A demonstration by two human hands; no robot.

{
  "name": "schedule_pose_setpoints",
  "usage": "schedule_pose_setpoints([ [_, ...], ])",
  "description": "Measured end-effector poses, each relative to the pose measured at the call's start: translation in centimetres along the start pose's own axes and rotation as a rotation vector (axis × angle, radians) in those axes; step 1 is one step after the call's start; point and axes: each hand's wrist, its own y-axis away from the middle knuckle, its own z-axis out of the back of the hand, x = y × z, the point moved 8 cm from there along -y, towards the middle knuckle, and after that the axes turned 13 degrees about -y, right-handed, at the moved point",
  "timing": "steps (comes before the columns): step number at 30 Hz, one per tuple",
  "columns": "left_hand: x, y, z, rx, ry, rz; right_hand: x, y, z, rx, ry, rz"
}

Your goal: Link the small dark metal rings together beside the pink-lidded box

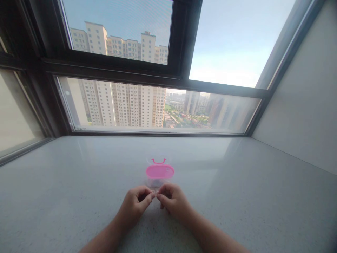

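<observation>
Head view: speckled window ledge [237, 186] lay beneath. Pink-lidded clear box [160, 172] stood just ahead, limiting forward reach. Left hand [134, 205] and right hand [173, 201] nearly met, fingers pinched closed on a tiny pale item [157, 192], mostly hidden, before the box; it seemed light, easily dropped, stiffness unclear, best taken by its ends.

Pink oval plastic lid [158, 172], deeper pink curved handle [159, 163]; plastic container [157, 183] beneath, seemingly colourless. Pale grey windowsill [242, 189], dark-speckled; dark brown window frame [118, 72].
</observation>
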Motion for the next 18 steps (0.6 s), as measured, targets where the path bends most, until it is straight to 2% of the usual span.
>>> schedule_pose_setpoints([
  [18,-0.43,-0.05,0.32,0.002,0.032,0.0,-0.58,-0.03,0.17,-0.005,0.007,-0.022],
])
